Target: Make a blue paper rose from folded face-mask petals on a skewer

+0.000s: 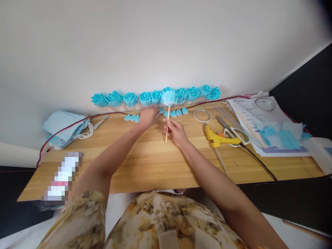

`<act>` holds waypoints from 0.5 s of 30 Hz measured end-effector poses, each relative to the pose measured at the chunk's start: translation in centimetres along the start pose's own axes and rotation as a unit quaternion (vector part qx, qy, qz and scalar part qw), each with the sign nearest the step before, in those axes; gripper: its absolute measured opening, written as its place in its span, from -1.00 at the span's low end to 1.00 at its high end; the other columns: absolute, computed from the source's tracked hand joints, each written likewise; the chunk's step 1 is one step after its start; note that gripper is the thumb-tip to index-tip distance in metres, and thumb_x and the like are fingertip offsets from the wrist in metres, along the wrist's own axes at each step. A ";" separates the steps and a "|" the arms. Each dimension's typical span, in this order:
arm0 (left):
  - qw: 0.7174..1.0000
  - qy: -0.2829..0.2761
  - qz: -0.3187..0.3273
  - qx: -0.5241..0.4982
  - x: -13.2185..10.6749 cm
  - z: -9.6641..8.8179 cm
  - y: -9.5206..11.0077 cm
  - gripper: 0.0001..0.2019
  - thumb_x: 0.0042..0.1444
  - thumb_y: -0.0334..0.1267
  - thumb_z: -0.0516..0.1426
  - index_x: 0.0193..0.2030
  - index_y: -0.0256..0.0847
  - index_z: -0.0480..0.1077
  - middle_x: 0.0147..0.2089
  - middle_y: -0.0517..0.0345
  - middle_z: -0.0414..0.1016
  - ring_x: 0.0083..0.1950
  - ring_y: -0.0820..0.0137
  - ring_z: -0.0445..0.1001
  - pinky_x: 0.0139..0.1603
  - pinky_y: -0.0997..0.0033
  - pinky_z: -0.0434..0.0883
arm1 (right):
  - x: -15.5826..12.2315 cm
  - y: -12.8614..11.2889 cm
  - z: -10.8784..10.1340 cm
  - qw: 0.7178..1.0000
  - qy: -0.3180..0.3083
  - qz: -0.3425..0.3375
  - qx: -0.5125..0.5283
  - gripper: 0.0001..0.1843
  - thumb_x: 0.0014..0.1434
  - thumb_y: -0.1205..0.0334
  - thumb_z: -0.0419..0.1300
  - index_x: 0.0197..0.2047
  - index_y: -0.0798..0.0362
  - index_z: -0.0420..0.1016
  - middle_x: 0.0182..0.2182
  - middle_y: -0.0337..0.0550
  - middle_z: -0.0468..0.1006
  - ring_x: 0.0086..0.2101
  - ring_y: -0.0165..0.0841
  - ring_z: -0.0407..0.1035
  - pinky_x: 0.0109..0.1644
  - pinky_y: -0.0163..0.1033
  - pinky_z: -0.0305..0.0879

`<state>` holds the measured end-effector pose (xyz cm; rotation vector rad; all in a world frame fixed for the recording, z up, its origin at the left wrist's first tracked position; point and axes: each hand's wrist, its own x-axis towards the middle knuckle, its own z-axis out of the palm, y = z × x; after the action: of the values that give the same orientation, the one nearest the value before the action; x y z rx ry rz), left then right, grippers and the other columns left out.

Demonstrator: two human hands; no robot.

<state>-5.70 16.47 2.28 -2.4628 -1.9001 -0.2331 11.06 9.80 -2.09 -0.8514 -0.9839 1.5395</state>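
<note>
At left, a clear bag (61, 143) holds pale-blue sheets (62, 124). The right hand (176, 132) pinches a flower stick (166, 137); the left hand's (148, 116) hold I cannot tell.

We log a pale wall (166, 41) at twelve o'clock. Red-and-black cable (85, 119) curving through nine. Phone-like slab (62, 176) at eight, pixelated; we can't read it. Toward three, printed sheet (247, 108); farther out, white container (317, 148), partly out of frame.
</note>
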 end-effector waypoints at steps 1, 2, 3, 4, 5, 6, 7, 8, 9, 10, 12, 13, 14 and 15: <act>1.000 -0.001 -0.003 0.003 0.7 0.2 0.7 -0.68 0.36 -0.15 0.04 -0.01 -0.22 0.57 0.02 -0.15 0.62 0.08 0.09 0.56 0.02 0.26 0.41 | 0.0 0.0 0.0 1.000 0.001 0.001 0.004 -0.46 -0.07 -0.22 0.44 -0.15 0.00 0.63 -0.49 -0.31 0.51 -0.51 -0.50 0.35 -0.52 -0.39 0.12; 1.000 -0.002 -0.009 0.007 1.3 0.4 1.2 -0.67 0.35 -0.14 0.05 0.01 -0.25 0.56 0.01 -0.20 0.62 0.07 0.06 0.56 0.01 0.23 0.41 | 0.1 0.0 -0.1 1.000 0.001 0.002 0.007 -0.45 -0.07 -0.22 0.44 -0.14 0.01 0.63 -0.49 -0.31 0.51 -0.51 -0.51 0.34 -0.53 -0.39 0.12; 1.000 -0.003 -0.016 0.010 1.9 0.7 1.6 -0.66 0.34 -0.14 0.06 0.04 -0.28 0.55 0.00 -0.24 0.61 0.07 0.03 0.57 0.00 0.21 0.42 | 0.1 0.1 -0.1 1.000 0.001 0.003 0.007 -0.44 -0.08 -0.23 0.44 -0.14 0.01 0.63 -0.49 -0.31 0.51 -0.51 -0.51 0.34 -0.53 -0.39 0.12; 1.000 -0.005 -0.023 0.013 2.4 0.9 1.9 -0.65 0.34 -0.14 0.06 0.06 -0.31 0.54 -0.01 -0.28 0.61 0.06 0.01 0.57 -0.01 0.19 0.42 | 0.1 0.1 -0.1 1.000 0.001 0.004 0.006 -0.44 -0.08 -0.23 0.44 -0.14 0.01 0.62 -0.49 -0.31 0.51 -0.51 -0.51 0.34 -0.53 -0.38 0.12; 0.999 -0.007 -0.031 0.015 2.8 1.1 2.1 -0.65 0.34 -0.17 0.05 0.07 -0.34 0.53 -0.03 -0.30 0.62 0.05 -0.01 0.58 -0.03 0.18 0.43 | 0.1 0.1 -0.1 1.000 0.000 0.005 0.005 -0.43 -0.08 -0.23 0.44 -0.14 0.02 0.62 -0.49 -0.31 0.51 -0.51 -0.51 0.34 -0.52 -0.38 0.12; 0.999 -0.010 -0.037 0.016 3.1 1.3 2.2 -0.66 0.33 -0.21 0.04 0.06 -0.36 0.53 -0.05 -0.32 0.62 0.03 -0.01 0.59 -0.04 0.17 0.43 | 0.1 0.0 0.0 1.000 -0.001 0.005 0.005 -0.43 -0.08 -0.23 0.44 -0.14 0.02 0.62 -0.49 -0.31 0.50 -0.51 -0.51 0.34 -0.52 -0.38 0.12; 0.999 -0.012 -0.042 0.017 3.2 1.3 2.2 -0.67 0.33 -0.26 0.02 0.04 -0.37 0.53 -0.07 -0.32 0.62 0.02 -0.01 0.60 -0.05 0.17 0.43 | 0.1 0.0 0.0 1.000 -0.002 0.005 0.005 -0.44 -0.08 -0.23 0.44 -0.14 0.02 0.62 -0.49 -0.32 0.50 -0.52 -0.51 0.34 -0.52 -0.38 0.12; 0.999 -0.014 -0.046 0.018 3.2 1.3 2.2 -0.67 0.32 -0.30 0.00 0.02 -0.38 0.54 -0.07 -0.33 0.62 0.01 -0.01 0.60 -0.06 0.17 0.43 | 0.1 0.0 0.0 1.000 -0.004 0.005 0.005 -0.44 -0.07 -0.23 0.44 -0.14 0.02 0.62 -0.49 -0.32 0.50 -0.52 -0.51 0.34 -0.52 -0.38 0.12; 0.999 -0.014 -0.049 0.019 3.1 1.2 2.2 -0.67 0.32 -0.33 -0.01 0.01 -0.38 0.54 -0.07 -0.33 0.63 0.01 -0.01 0.61 -0.07 0.18 0.43 | 0.0 0.0 0.0 1.000 -0.005 0.005 0.006 -0.44 -0.07 -0.23 0.44 -0.14 0.02 0.62 -0.49 -0.32 0.50 -0.52 -0.51 0.34 -0.52 -0.38 0.13; 0.998 -0.013 -0.052 0.020 2.8 1.1 2.1 -0.67 0.32 -0.34 -0.02 0.00 -0.37 0.54 -0.07 -0.33 0.63 0.01 -0.01 0.61 -0.07 0.18 0.42 | 0.0 -0.1 0.0 1.000 -0.004 0.005 0.006 -0.44 -0.07 -0.23 0.43 -0.14 0.02 0.62 -0.49 -0.32 0.50 -0.52 -0.51 0.34 -0.51 -0.38 0.13; 0.998 -0.009 -0.055 0.021 1.8 0.7 2.0 -0.66 0.34 -0.31 -0.04 0.02 -0.35 0.53 -0.06 -0.31 0.63 0.00 -0.01 0.60 -0.09 0.18 0.42 | 0.0 -0.1 0.1 1.000 -0.002 0.006 0.003 -0.43 -0.07 -0.23 0.43 -0.13 0.02 0.62 -0.49 -0.32 0.50 -0.52 -0.51 0.34 -0.51 -0.38 0.14; 0.998 -0.007 -0.057 0.022 1.2 0.5 1.9 -0.65 0.35 -0.29 -0.05 0.03 -0.34 0.52 -0.06 -0.30 0.63 -0.01 0.00 0.60 -0.10 0.19 0.42 | 0.0 -0.2 0.1 1.000 -0.001 0.007 0.002 -0.43 -0.07 -0.24 0.43 -0.13 0.02 0.62 -0.48 -0.32 0.50 -0.52 -0.51 0.34 -0.51 -0.38 0.14; 0.998 -0.006 -0.059 0.022 0.6 0.4 1.8 -0.64 0.36 -0.27 -0.06 0.03 -0.33 0.52 -0.06 -0.29 0.63 -0.02 0.01 0.61 -0.11 0.19 0.41 | 0.0 -0.2 0.1 1.000 -0.001 0.007 0.000 -0.42 -0.07 -0.24 0.43 -0.13 0.02 0.62 -0.48 -0.31 0.50 -0.52 -0.51 0.34 -0.51 -0.38 0.14; 0.998 -0.006 -0.061 0.022 0.0 0.4 1.7 -0.63 0.37 -0.25 -0.07 0.02 -0.32 0.53 -0.07 -0.28 0.63 -0.03 0.02 0.61 -0.12 0.20 0.41 | 0.0 -0.2 0.2 1.000 -0.001 0.007 -0.002 -0.42 -0.08 -0.24 0.43 -0.13 0.02 0.62 -0.49 -0.31 0.50 -0.52 -0.51 0.34 -0.51 -0.38 0.14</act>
<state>-4.03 16.04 2.01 -2.3284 -2.0401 -0.1771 10.99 9.81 -1.85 -0.8615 -0.9856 1.5518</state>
